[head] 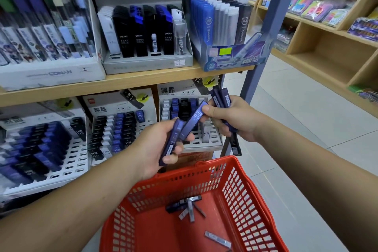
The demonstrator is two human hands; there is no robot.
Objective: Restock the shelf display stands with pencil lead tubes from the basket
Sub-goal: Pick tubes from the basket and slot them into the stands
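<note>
Faces a wooden shelf [131,82] far and left, 2 tiers packed with stationery. Looks down on a red basket [235,180], near and centre, with a few loose tubes [188,206] on its floor. Meets 3 white slotted display stands [212,143] on the lower tier, the left and middle ones mostly full, the right one with bare slots toward its near edge. Grips a fanned bundle [223,98] of dark tubes in the right hand [239,120], fingers curled round it, thumb and forefinger also pinching the top of an HB 0.5 tube [194,120]. Wraps the left hand [155,149] round another blue tube [173,141], fingers meeting the HB 0.5 tube's lower end. Seems mid-handover between hands. Risks losing the black tube [235,145] hanging low from the bundle, likely onto the floor beyond the basket's far rim. Risks, too, slotting 0.5 among 0.7, given near-identical tubes and both grades on display.
</note>
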